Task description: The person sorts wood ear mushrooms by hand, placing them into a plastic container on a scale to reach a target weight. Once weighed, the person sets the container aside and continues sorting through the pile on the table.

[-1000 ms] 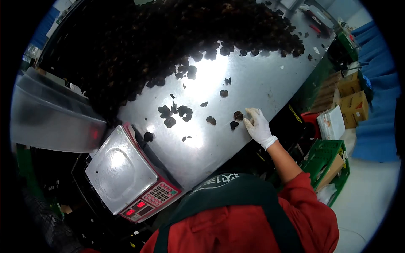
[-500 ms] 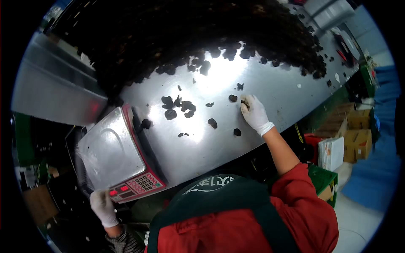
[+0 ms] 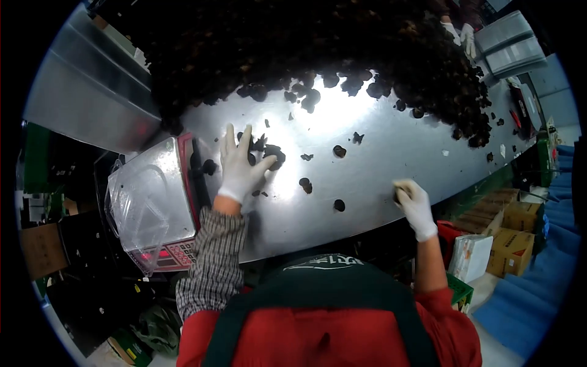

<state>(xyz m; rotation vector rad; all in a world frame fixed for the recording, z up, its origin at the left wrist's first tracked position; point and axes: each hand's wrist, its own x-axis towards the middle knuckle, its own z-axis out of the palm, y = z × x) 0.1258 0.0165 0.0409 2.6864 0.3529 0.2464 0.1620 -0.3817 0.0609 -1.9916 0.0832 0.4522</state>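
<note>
My left hand (image 3: 238,164), in a white glove, lies flat with fingers spread on the steel table (image 3: 379,156), over a small cluster of dark lumps (image 3: 269,153). My right hand (image 3: 414,205), also gloved, is at the table's near edge to the right, with its fingers curled around a dark lump (image 3: 398,196). Three loose lumps (image 3: 305,183) lie between the two hands. A large heap of the same dark lumps (image 3: 293,43) covers the far side of the table.
A red scale (image 3: 174,248) stands left of my left hand with a clear plastic container (image 3: 137,205) on its pan. A metal bin (image 3: 79,92) sits far left. Another person's gloved hands (image 3: 460,32) work at the heap's far right. Cardboard boxes (image 3: 513,235) stand below right.
My left hand rose from below the scale and spread over the lumps on the table. My right hand drew back from the table's middle to its near edge with a lump. A clear container now sits on the scale.
</note>
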